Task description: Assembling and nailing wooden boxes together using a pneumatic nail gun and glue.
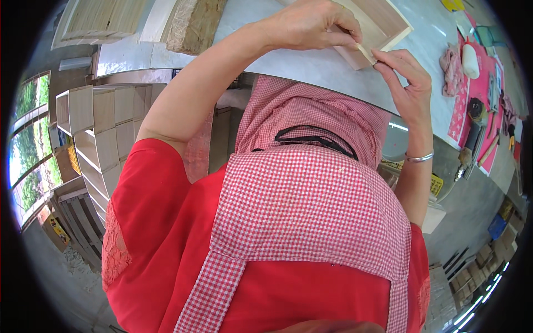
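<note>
A shallow box of pale wood (383, 25) rests on the white tabletop, partly cut off by the upper edge of the view. My left hand (316, 25) reaches across from the left, its thumb and fingers closed on the box's near wall close to the corner. At that same corner, the thumb and index finger of my right hand (410, 80) pinch the wood from the right side. Whether something small sits between the right fingertips is too fine to make out. A silver bangle (420, 158) circles my right wrist.
At the table's left lie a wrapped block (195, 25) and wooden panels (100, 21). To the right, a pink cloth (480, 89) carries a white bottle (470, 61), brushes and tools. Stacked wooden boxes (105, 111) stand left, below the white tabletop (266, 64).
</note>
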Available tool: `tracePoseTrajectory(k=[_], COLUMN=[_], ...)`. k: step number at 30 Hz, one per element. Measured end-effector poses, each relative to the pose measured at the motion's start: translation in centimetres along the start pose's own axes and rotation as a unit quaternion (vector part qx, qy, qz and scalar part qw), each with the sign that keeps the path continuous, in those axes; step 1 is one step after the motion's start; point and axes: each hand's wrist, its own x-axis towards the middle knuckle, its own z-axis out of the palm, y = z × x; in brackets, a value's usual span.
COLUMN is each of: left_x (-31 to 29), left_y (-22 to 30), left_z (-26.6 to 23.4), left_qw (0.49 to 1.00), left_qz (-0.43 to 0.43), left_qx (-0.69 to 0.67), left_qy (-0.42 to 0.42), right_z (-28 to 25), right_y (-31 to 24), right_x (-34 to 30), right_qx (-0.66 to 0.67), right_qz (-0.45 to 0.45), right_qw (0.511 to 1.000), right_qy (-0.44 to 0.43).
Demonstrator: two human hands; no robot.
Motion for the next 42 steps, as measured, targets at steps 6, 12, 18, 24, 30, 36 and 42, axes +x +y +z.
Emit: tracePoseTrajectory(k=[6,12,18,24,30,36,42], left_x=[-0.1,0.2,0.4,0.1,-0.6,0.5,2.9], left_y=[-0.3,2.5,3.4,0.8,-0.5,-0.9,0.0], left_z=[0.1,-0.1,-0.5,0.3,0.8,2.2,4.7], left_qw=[1.0,0.976,0.966,0.986,0.999,0.998,0.991], left_qz=[0.009,-0.001,-0.002,0.003,-0.031,-0.03,-0.063], left_qx=[0.016,0.219,0.258,0.169,0.019,0.052,0.096], left_qy=[0.0,-0.015,-0.03,-0.008,-0.002,0.033,0.075], right_z=[0.2,0.3,0.4,2.2,3.2,2.3,1.9], right_y=[0.3,0.6,0.7,-0.5,-1.1,-1.5,1.0], right_x=[0.0,-0.1,-0.2,-1.3,-2.9,-1.6,-0.3], right_qx=[-0.013,-0.013,-0.018,-0.068,-0.147,-0.122,-0.134], right_qz=[-0.015,-0.024,-0.027,-0.033,-0.059,-0.037,-0.005], right_qw=[1.0,0.999,0.999,0.993,0.981,0.982,0.965], right_qy=[0.009,0.016,0.024,0.089,0.11,0.139,0.223])
